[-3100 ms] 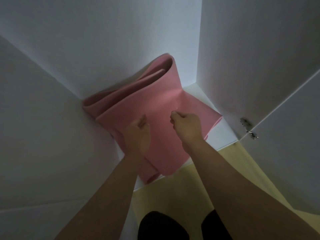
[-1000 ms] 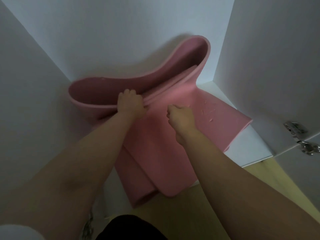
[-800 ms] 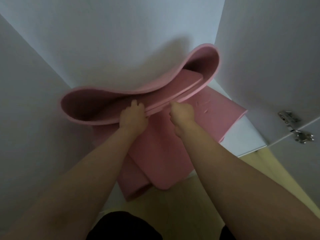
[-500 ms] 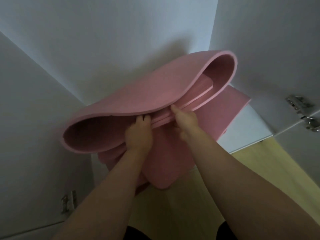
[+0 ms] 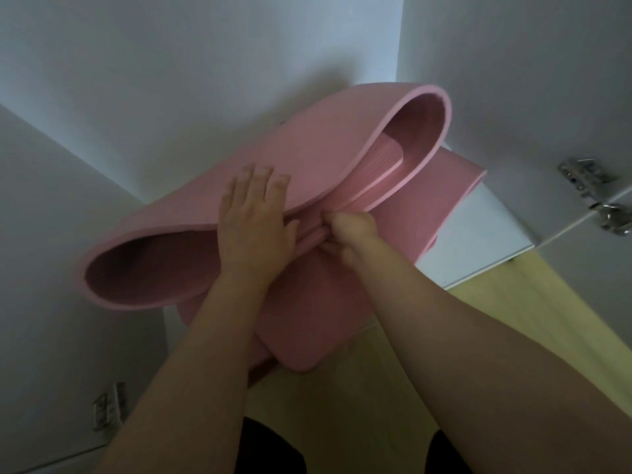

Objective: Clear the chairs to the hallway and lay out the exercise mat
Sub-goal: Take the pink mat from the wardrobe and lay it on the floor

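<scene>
At the far left a small metal hinge (image 5: 108, 407) sits low on the white cabinet side panel (image 5: 51, 268). Beside it, the thick pink foam exercise mat (image 5: 328, 145) lies loosely rolled inside the cabinet. Its left end gapes in a wide loop and its lower folds hang out over the front edge. My left hand (image 5: 254, 220) lies flat on top of the mat's outer layer, fingers straight and spread, pressing on it and gripping nothing. Just to its right, my right hand (image 5: 349, 234) is curled tight, fingers and thumb pinching the edges of the inner layers where they meet. Beyond it the mat's right end curls up into a tall loop near the back wall, with a ribbed inner sheet showing inside. One flap of the mat rests flat on the white shelf board (image 5: 485, 241). Further right, a silver metal hinge (image 5: 595, 196) is fixed to the white right-hand panel (image 5: 513, 80), and pale yellow wooden floor (image 5: 530, 330) runs below.
</scene>
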`<state>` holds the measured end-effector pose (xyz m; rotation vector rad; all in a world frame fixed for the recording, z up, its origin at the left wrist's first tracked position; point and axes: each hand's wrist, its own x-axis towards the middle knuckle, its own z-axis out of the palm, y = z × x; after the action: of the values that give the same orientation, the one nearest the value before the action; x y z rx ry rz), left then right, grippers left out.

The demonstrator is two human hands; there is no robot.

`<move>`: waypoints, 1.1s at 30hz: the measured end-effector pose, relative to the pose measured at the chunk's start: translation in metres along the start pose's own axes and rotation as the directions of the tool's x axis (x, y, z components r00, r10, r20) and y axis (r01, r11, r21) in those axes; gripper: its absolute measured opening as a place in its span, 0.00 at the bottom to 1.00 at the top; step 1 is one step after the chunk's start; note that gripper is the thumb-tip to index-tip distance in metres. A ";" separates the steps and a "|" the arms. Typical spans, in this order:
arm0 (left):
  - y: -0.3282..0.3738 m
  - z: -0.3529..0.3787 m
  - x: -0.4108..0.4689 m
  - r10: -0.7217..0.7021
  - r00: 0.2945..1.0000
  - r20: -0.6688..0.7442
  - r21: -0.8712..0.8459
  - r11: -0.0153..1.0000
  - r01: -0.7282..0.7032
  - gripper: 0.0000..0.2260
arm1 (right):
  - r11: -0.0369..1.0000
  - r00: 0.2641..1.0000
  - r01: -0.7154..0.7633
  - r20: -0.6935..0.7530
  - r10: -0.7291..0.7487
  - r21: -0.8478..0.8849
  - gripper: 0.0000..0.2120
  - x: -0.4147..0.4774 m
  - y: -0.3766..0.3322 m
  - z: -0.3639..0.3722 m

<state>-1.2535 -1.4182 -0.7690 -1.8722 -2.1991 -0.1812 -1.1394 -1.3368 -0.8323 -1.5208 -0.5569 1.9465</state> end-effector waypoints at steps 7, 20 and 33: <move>-0.011 0.040 0.006 -0.046 0.913 0.405 0.060 0.998 0.023 0.39 | 0.998 0.998 -0.040 0.044 0.042 -0.050 0.06 0.004 0.001 -0.014; -0.005 0.065 -0.007 -0.069 0.940 0.336 -0.058 0.994 0.093 0.24 | 0.999 0.984 -0.034 0.176 0.031 0.013 0.16 -0.003 -0.003 -0.015; 0.009 0.053 -0.010 -0.127 0.991 -0.046 -0.165 0.979 0.118 0.07 | 0.992 0.995 -0.044 0.093 0.033 0.121 0.16 -0.015 -0.001 -0.008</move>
<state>-1.2492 -1.4131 -0.8235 -1.7864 -2.3244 -0.4427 -1.1291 -1.3464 -0.8227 -1.3818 -0.4394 2.0480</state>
